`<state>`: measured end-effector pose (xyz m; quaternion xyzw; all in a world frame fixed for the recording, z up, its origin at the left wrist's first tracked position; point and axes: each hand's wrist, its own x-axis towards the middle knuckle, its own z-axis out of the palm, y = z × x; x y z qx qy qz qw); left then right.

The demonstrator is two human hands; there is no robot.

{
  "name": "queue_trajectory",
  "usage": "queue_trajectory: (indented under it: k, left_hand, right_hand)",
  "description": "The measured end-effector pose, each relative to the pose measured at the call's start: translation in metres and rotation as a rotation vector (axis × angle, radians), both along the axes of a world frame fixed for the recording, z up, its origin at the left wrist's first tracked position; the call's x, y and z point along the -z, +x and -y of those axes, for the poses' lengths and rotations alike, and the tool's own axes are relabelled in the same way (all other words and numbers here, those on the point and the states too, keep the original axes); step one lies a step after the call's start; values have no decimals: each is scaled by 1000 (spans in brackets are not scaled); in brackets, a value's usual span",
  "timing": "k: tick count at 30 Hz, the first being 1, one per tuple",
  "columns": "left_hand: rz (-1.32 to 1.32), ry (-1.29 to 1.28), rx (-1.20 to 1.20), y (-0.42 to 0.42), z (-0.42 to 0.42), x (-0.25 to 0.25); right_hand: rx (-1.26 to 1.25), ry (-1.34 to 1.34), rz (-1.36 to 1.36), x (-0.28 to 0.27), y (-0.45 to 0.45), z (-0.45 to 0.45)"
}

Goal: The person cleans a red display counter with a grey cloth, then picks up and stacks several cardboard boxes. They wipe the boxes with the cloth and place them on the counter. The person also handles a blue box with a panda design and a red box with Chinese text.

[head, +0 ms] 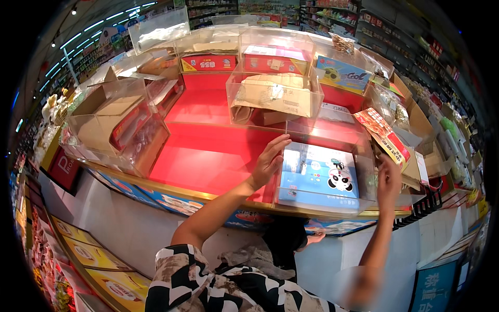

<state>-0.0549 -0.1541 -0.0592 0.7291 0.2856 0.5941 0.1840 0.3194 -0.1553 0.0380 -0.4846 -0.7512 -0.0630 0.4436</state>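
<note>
Before me a clear acrylic bin (364, 183) sits at the front of a red-lined display stand (195, 163). In it lies a blue printed carton (308, 175) with a cartoon panda on it. My left hand (269, 162) is at the bin's left wall, palm towards it, fingers stretched out and thumb apart; whether it touches is unclear. My right hand (388, 181) is raised beside the bin's right wall, blurred, with its fingers partly bent. Just beyond that hand, an orange and red printed card (384, 134) leans over another bin. I see nothing clearly held in either hand.
Behind stands a clear bin holding a torn brown carton (273, 93). To the left, another acrylic bin (117, 128) holds folded cardboard. Red boxes (208, 62) and a blue box (343, 74) line the rear tier. Black wire racking (421, 206) juts from the right front edge.
</note>
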Motion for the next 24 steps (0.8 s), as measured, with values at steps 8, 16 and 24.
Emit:
queue_trajectory:
  k: [8,16,24]
  left_hand:
    - [-137,-323,-165,-22,-28,78]
    - [-43,-531,-127,-22,-39,99]
    - [18,-504,-59,-21,-46,106]
  right_hand:
    - [140,-239,423,-22,65,-88]
    - [215,29,628,-55,118,-88]
    - [213,-416,599,-37,160,-55]
